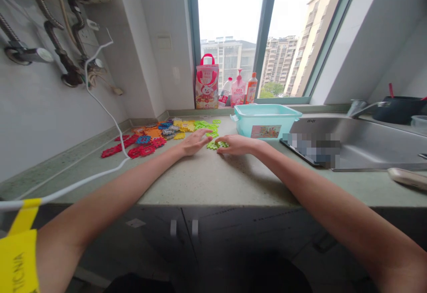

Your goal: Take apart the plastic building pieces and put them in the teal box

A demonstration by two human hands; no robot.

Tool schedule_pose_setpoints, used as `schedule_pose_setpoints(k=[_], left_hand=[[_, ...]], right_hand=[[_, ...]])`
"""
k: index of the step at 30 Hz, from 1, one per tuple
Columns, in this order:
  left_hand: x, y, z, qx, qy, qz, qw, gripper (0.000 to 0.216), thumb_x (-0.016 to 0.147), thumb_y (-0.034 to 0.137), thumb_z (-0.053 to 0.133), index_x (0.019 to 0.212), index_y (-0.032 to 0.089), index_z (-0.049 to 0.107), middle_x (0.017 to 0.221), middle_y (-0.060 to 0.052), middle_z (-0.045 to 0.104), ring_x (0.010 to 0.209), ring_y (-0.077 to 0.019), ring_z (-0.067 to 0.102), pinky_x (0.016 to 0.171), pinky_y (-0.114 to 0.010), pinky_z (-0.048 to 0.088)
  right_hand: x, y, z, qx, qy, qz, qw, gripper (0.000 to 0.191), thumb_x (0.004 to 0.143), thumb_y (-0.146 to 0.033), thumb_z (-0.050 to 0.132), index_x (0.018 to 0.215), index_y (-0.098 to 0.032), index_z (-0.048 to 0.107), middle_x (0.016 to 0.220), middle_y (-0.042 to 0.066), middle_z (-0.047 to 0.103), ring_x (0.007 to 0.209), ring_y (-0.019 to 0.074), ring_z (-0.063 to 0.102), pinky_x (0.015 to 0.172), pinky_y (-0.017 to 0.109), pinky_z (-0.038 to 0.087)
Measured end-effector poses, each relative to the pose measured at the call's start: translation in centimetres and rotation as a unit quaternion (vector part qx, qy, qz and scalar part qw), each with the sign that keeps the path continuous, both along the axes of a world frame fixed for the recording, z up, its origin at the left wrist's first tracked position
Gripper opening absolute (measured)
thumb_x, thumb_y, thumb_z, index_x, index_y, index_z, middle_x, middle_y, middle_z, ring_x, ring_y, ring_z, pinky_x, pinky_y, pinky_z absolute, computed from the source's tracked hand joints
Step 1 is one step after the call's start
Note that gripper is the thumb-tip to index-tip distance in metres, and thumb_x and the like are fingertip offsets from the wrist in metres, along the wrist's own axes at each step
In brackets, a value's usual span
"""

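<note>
My left hand (pixel 196 142) rests low over the counter with its fingers apart, holding nothing, beside the light-green pieces. From the other side, my right hand (pixel 235 145) has its thumb and fingers closed around the edge of a light-green interlocking plastic piece (pixel 212 146). More green pieces (pixel 203 125) lie just beyond my fingertips. To the left spreads a pile of similar flat, notched pieces: yellow pieces (pixel 185 126), orange pieces (pixel 151 132), a blue piece (pixel 143 139) and red pieces (pixel 140 151).
A turquoise plastic tub (pixel 243 126) stands behind my right hand. Right of it are a dark flat device (pixel 290 150), partly blurred, and a steel sink (pixel 367 139). A white cable (pixel 115 122) crosses the left side. A bag (pixel 207 90) and several bottles (pixel 238 90) line the window.
</note>
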State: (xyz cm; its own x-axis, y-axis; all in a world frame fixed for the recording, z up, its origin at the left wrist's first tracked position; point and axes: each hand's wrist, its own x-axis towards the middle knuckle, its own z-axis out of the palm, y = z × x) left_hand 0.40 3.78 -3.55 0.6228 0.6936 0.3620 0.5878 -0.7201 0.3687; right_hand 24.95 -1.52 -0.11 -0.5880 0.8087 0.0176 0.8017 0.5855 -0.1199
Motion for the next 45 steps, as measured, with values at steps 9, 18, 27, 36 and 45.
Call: schedule_pose_setpoints(k=[9, 18, 27, 36, 45], left_hand=[[0.8, 4.9, -0.7, 0.037, -0.028, 0.058, 0.997, 0.087, 0.100, 0.084, 0.026, 0.152, 0.020, 0.055, 0.166, -0.014, 0.047, 0.160, -0.0322, 0.033, 0.133, -0.051, 0.023], [3.0, 11.3, -1.4, 0.024, 0.019, 0.230, 0.973, 0.084, 0.103, 0.079, 0.026, 0.160, 0.021, 0.047, 0.178, -0.016, 0.022, 0.166, -0.0366, 0.012, 0.133, -0.053, 0.019], [3.7, 12.6, -1.3, 0.014, 0.081, 0.225, 0.971, 0.068, 0.101, 0.071, 0.043, 0.146, 0.024, 0.063, 0.164, -0.016, 0.049, 0.153, -0.0383, 0.042, 0.126, -0.057, 0.031], [3.6, 11.0, -0.5, 0.015, 0.062, 0.078, 0.995, 0.056, 0.105, 0.056, 0.038, 0.136, 0.023, 0.071, 0.148, -0.007, 0.067, 0.140, -0.0248, 0.058, 0.121, -0.035, 0.041], [1.6, 3.7, 0.0, -0.020, 0.029, -0.017, 0.999, 0.058, 0.104, 0.062, 0.042, 0.146, 0.029, 0.065, 0.160, -0.004, 0.057, 0.150, -0.0264, 0.051, 0.127, -0.040, 0.037]], right_hand=[[0.0, 1.2, -1.0, 0.012, 0.040, 0.018, 0.999, 0.063, 0.099, -0.050, 0.062, 0.152, -0.016, 0.061, 0.144, 0.019, 0.068, 0.132, 0.0344, 0.066, 0.112, 0.041, 0.049], [0.2, 1.7, -1.8, 0.036, 0.094, 0.038, 0.994, 0.053, 0.096, -0.048, 0.066, 0.140, -0.019, 0.070, 0.137, 0.018, 0.072, 0.124, 0.0345, 0.069, 0.108, 0.044, 0.051], [0.5, 2.5, -3.1, 0.069, 0.143, 0.058, 0.986, 0.042, 0.097, -0.044, 0.068, 0.132, -0.021, 0.073, 0.128, 0.015, 0.074, 0.118, 0.0310, 0.070, 0.105, 0.041, 0.052], [0.1, 5.2, -6.2, 0.112, 0.286, -0.045, 0.951, 0.052, 0.104, -0.053, 0.059, 0.145, -0.021, 0.063, 0.159, 0.019, 0.051, 0.150, 0.0324, 0.049, 0.124, 0.051, 0.039], [0.2, 5.1, -5.7, 0.062, 0.288, -0.111, 0.949, 0.073, 0.105, -0.069, 0.044, 0.157, -0.019, 0.050, 0.171, 0.020, 0.037, 0.159, 0.0308, 0.036, 0.129, 0.052, 0.030]])
